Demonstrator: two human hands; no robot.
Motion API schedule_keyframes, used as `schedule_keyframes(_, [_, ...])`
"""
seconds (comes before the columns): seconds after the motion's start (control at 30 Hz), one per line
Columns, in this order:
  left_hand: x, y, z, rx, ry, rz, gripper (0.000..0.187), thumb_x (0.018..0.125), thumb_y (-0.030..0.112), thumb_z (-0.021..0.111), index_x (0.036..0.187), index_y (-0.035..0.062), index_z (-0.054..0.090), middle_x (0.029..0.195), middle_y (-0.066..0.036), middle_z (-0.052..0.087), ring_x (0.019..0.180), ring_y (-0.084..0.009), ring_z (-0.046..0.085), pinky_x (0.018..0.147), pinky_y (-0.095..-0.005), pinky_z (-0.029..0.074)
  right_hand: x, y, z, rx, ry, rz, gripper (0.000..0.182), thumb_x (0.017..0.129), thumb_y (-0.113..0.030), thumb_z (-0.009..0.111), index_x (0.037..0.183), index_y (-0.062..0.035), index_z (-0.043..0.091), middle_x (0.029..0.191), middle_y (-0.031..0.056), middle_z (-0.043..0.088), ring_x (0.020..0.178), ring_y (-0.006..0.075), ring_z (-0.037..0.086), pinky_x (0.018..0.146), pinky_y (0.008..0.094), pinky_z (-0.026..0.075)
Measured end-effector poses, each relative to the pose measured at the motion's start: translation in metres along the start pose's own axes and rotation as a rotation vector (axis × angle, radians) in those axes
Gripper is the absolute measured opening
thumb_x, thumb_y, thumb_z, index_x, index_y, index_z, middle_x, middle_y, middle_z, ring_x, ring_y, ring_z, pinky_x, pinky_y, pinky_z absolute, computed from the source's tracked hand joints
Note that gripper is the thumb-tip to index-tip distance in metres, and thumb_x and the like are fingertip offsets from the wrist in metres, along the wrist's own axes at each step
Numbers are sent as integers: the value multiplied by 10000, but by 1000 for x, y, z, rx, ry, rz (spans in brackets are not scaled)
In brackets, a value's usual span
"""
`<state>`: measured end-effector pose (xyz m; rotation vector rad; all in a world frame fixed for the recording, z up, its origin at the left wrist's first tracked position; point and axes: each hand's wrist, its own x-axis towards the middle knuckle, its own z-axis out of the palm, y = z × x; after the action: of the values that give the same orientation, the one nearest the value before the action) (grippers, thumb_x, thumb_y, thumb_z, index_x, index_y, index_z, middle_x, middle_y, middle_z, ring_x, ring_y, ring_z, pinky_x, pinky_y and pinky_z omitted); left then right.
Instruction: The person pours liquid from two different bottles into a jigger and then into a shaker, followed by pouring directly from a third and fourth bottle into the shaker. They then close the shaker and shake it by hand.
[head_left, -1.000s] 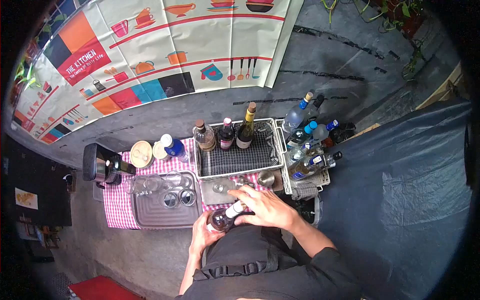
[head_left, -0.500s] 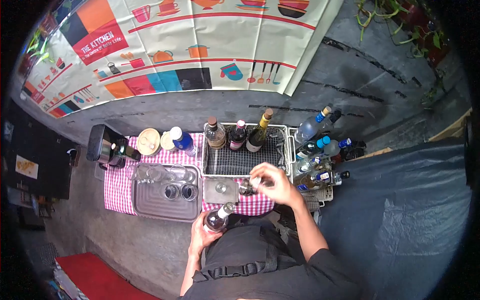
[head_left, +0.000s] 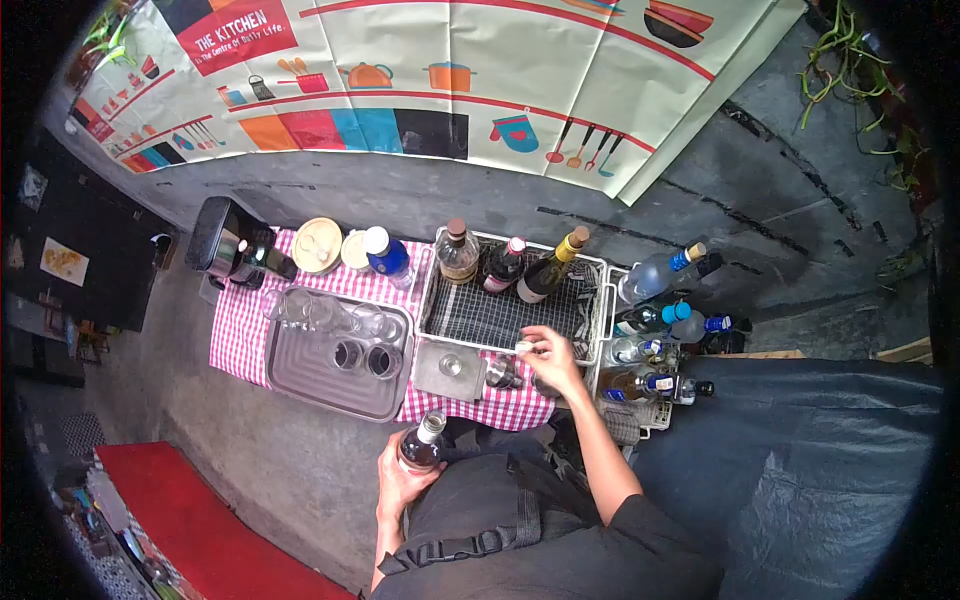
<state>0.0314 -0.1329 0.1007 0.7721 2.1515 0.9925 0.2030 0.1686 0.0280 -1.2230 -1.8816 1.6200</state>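
A dark bottle [head_left: 420, 447] with a pale neck and no cap on its mouth is gripped by my left hand [head_left: 399, 478], close to my body and below the table edge. My right hand [head_left: 548, 358] pinches a small whitish object [head_left: 525, 346], perhaps a cap, at the front edge of the wire basket [head_left: 510, 343]. A small clear glass [head_left: 451, 365] stands on a grey square plate [head_left: 433, 384] between my hands. Just below my right hand, a metal jigger-like item [head_left: 502, 373] rests on the checkered cloth.
Three bottles stand in the basket's back part, and several more [head_left: 655, 280] crowd its right side. A brown tray [head_left: 290, 373] at left holds several glasses. Behind it are a blue bottle [head_left: 388, 258], round lidded containers [head_left: 317, 245] and a black appliance [head_left: 222, 240].
The camera view has shifted. My left hand and the bottle have moved slightly away from the grey plate. My right hand has moved up to the basket's front edge.
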Motion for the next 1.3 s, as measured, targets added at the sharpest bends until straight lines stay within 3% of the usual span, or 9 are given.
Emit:
schedule_keyframes(0.23, [0,0,5,-36,-4,-3,737,558,184,956,1181,26,596,1077,-166,713,1016,-299,705,915,-422,549,-60,0,60,-121,-446,-107,434,798,-110,780,1209,-46,655,995,60,701,857,112,646,769,304,552])
schedule_keyframes(0.3, [4,-1,4,-46,-22,28,739,560,184,956,1182,24,591,1069,-165,715,1005,-294,707,907,-420,551,-84,11,57,-121,-472,60,432,798,-92,784,1206,-38,653,993,60,697,854,97,647,773,290,550])
schedule_keyframes(0.43, [14,-5,3,-14,-101,76,742,563,195,958,1182,25,586,1063,-164,718,985,-283,710,894,-415,557,-135,80,44,174,-161,268,374,815,-122,796,1158,-40,674,991,59,715,845,130,662,732,280,539])
schedule_keyframes(0.5, [21,-4,3,9,-146,102,743,562,199,959,1180,26,587,1062,-162,719,981,-279,711,892,-415,557,-154,129,37,128,38,373,330,826,-39,764,1140,-11,664,966,106,716,795,157,697,699,289,560])
schedule_keyframes(0.6, [31,-1,4,-30,-238,140,741,557,166,944,1170,8,559,1033,-142,688,952,-235,671,877,-395,539,-168,116,23,-50,287,433,244,852,-63,734,1080,-12,664,935,128,726,786,181,715,692,319,560])
schedule_keyframes(0.7, [40,6,3,0,-322,141,739,565,161,940,1174,2,553,1042,-132,681,952,-231,665,873,-388,538,-162,117,25,-367,417,181,249,860,-73,699,1087,-13,618,975,197,697,925,380,691,802,450,543])
schedule_keyframes(0.73, [42,9,3,14,-345,155,736,571,158,937,1179,3,552,1052,-129,679,955,-226,663,872,-386,539,-154,121,30,-370,420,232,276,837,-39,682,1093,-8,583,1004,230,655,988,442,635,848,487,517])
schedule_keyframes(1.1, [41,8,1,-23,-389,217,735,581,126,939,1193,18,547,1083,-119,677,977,-210,663,895,-371,536,-89,127,27,-781,615,194,366,745,0,727,1061,18,543,1053,230,582,1050,423,571,894,494,490])
schedule_keyframes(1.3, [37,1,-6,-2,-334,174,737,580,181,954,1179,4,562,1065,-158,709,987,-233,695,891,-389,554,-100,107,22,-672,561,238,601,742,-57,795,1263,37,511,1211,253,515,1147,448,548,953,494,479])
